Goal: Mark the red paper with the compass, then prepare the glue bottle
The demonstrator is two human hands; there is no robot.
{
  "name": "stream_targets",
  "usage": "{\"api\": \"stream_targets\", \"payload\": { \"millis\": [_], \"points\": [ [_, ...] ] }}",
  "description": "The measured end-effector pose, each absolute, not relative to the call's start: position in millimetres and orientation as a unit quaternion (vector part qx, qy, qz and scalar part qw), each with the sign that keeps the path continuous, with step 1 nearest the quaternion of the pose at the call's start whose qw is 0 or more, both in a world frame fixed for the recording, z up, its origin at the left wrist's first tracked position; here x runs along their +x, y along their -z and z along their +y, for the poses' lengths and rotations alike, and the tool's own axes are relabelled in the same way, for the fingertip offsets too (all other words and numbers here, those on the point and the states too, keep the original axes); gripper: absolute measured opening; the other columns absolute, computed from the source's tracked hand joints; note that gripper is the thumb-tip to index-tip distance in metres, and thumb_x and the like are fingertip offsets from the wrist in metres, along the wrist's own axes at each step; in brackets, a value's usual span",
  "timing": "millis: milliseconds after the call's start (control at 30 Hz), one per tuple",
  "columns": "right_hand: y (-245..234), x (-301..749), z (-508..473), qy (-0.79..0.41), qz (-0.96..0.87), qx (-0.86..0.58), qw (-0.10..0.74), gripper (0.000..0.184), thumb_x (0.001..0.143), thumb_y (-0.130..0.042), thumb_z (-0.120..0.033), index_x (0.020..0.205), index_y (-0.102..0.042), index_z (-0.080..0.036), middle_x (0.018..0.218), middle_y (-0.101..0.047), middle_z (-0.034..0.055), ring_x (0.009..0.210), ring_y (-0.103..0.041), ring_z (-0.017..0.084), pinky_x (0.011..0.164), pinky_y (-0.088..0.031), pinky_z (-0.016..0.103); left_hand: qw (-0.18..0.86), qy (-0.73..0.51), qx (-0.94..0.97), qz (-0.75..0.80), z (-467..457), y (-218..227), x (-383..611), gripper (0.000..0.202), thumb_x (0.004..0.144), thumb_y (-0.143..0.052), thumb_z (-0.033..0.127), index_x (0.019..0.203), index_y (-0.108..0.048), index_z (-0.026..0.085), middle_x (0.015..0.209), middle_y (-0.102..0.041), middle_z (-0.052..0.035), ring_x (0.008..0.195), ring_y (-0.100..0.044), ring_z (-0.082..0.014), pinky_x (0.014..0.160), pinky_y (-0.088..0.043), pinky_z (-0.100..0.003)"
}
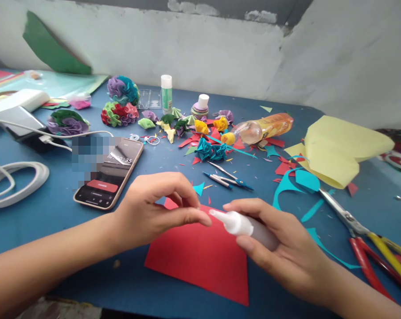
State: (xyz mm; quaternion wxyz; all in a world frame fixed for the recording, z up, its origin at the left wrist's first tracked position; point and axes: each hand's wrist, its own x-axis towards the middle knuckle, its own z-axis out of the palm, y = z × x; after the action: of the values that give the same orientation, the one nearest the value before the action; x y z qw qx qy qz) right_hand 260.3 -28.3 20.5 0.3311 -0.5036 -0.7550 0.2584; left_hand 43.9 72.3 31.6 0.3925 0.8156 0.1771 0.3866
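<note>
My right hand (286, 248) is wrapped around a white glue bottle (242, 225), which lies tilted with its narrow nozzle pointing left. Just beside the nozzle tip is my left hand (163, 206), its thumb and fingertips brought together in a pinch. Whatever may be between those fingertips is hidden or too small to make out. Beneath both hands a red sheet of paper (200, 261) lies flat on the blue table (97, 266). Beyond it rest a pair of compasses (227, 177) and a small blue paper scrap (199, 189).
Scissors (349, 221) lie at the right near cut blue paper and a yellow paper heart (340, 150). Behind are folded paper flowers (211, 149), an orange-labelled bottle (260, 128) and a glue stick (166, 95). A phone (115, 177) and white cable (17, 184) lie left.
</note>
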Motion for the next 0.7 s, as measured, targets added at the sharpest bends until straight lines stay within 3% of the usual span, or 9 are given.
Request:
{"api": "stream_targets", "payload": {
  "millis": [267, 700],
  "points": [
    [-20.0, 258.7, -27.6, -0.245, -0.757, -0.505, 0.335, 0.028, 0.087, -0.055, -0.023, 0.114, -0.051, -0.026, 0.095, -0.069, 0.0004, 0.077, -0.068, 0.013, 0.065, -0.052, 0.018, 0.345, -0.396, 0.844, 0.114, 73.4, -31.6, 44.9, 0.009, 0.078, -0.070, 0.005, 0.078, -0.066, 0.013, 0.069, -0.070, -0.0016, 0.063, -0.063, -0.0094, 0.060, -0.052, -0.016],
    [-19.6, 259.6, -28.2, -0.243, -0.763, -0.489, 0.347, 0.027, 0.088, -0.054, -0.024, 0.114, -0.051, -0.025, 0.093, -0.069, -0.0007, 0.077, -0.067, 0.012, 0.064, -0.051, 0.016, 0.362, -0.398, 0.836, 0.111, 71.8, -30.9, 45.7, 0.007, 0.080, -0.069, 0.010, 0.076, -0.064, 0.012, 0.067, -0.068, -0.0035, 0.063, -0.064, -0.0122, 0.059, -0.054, -0.020]
  ]
}}
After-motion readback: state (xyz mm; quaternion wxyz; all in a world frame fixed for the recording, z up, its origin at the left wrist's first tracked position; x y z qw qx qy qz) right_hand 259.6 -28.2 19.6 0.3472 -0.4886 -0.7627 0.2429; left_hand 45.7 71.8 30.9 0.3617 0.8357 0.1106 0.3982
